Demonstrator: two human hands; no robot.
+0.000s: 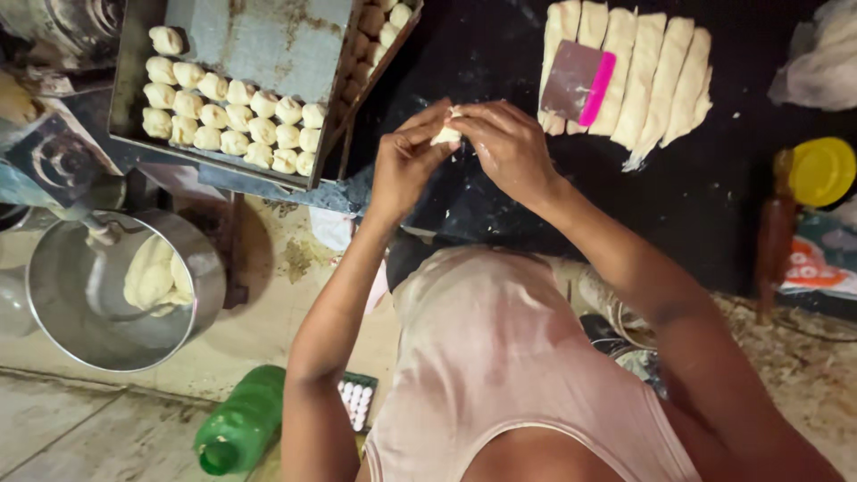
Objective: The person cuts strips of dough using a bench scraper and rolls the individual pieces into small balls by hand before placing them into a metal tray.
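My left hand [406, 161] and my right hand [504, 143] meet above the dark work surface [500, 54], both pinching a small pale piece of dough [446, 134] between their fingertips. To the left, a metal baking tray [259, 40] holds rows of several small dough balls [234, 116]. To the upper right, several long strips of dough [643, 80] lie side by side, with a scraper with a pink edge [580, 82] resting on them.
A steel mixing bowl [62, 295] with a lump of dough [156, 275] stands at the lower left. A green plastic bottle [243, 419] lies on the floor. A yellow lid [823, 170] and a wooden rolling pin [773, 232] sit at the right. A second tray [379, 31] peeks out behind the first.
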